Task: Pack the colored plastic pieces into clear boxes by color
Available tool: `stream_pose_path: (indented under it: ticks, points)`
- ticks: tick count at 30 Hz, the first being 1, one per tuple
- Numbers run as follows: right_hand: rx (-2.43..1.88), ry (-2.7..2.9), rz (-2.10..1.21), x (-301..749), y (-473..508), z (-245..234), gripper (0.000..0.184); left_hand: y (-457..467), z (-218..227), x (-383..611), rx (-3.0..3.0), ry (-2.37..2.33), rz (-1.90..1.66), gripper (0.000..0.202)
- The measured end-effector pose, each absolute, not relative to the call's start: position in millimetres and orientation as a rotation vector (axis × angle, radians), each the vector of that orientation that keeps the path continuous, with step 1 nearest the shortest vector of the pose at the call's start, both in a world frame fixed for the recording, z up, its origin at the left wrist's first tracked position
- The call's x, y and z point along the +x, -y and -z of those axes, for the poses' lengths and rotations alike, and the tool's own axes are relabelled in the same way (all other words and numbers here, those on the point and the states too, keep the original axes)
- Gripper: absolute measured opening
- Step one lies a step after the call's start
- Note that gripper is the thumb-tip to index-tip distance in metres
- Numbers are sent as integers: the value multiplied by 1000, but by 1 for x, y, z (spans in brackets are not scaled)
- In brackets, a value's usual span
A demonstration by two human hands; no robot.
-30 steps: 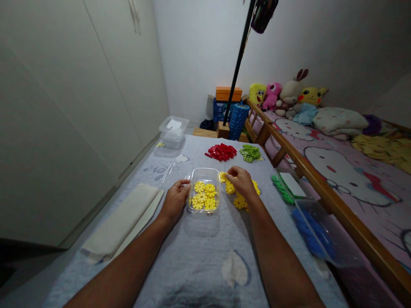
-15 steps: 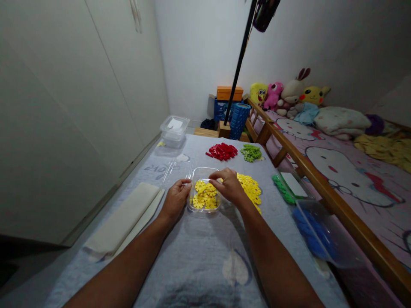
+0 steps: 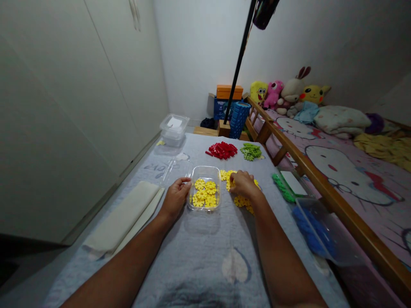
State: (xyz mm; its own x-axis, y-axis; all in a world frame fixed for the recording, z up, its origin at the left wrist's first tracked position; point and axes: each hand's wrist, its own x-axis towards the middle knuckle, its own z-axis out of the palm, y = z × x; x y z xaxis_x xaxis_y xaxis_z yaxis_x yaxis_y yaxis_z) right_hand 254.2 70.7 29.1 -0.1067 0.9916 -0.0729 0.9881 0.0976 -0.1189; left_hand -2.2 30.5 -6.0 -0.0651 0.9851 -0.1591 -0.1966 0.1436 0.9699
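A clear plastic tub (image 3: 205,171) stands on the grey cloth with several yellow flower-shaped pieces (image 3: 204,193) in it. My left hand (image 3: 175,199) grips the tub's left wall, thumb on the rim. My right hand (image 3: 244,185) rests just right of the tub on the loose pile of yellow pieces (image 3: 240,201), with its fingers curled down and pinched on the pile; what they hold is hidden. A few yellow pieces (image 3: 224,174) show beyond its fingertips.
A red pile (image 3: 222,150) and a light-green pile (image 3: 251,152) lie farther back. The tub's clear lid (image 3: 176,170) and a folded white cloth (image 3: 123,220) are on the left, stacked tubs (image 3: 174,129) at the far left. Tubs of green (image 3: 282,188) and blue pieces (image 3: 313,233) line the bed rail (image 3: 321,188).
My right hand went from the yellow pile to over the tub, then back onto the pile. My left hand has stayed on the tub's left wall.
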Motion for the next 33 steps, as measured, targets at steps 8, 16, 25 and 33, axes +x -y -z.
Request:
stream_pose_path:
  ticks: [8, 16, 25, 33]
  points:
    - [-1980, 2296, -355, 256, -72, -33, 13, -30, 6, -2, 911, -1179, -1224, 46]
    - [-1512, 2099, -763, 268, -67, -62, 6, -31, 9, -3, 934, -1178, -1218, 43]
    - [-1310, 2043, -541, 211, -54, -69, 13, -32, 11, -3, 908, -1169, -1228, 47]
    - [-1376, 1939, -464, 196, -58, -54, 18, -31, 8, -2, 898, -1161, -1225, 47]
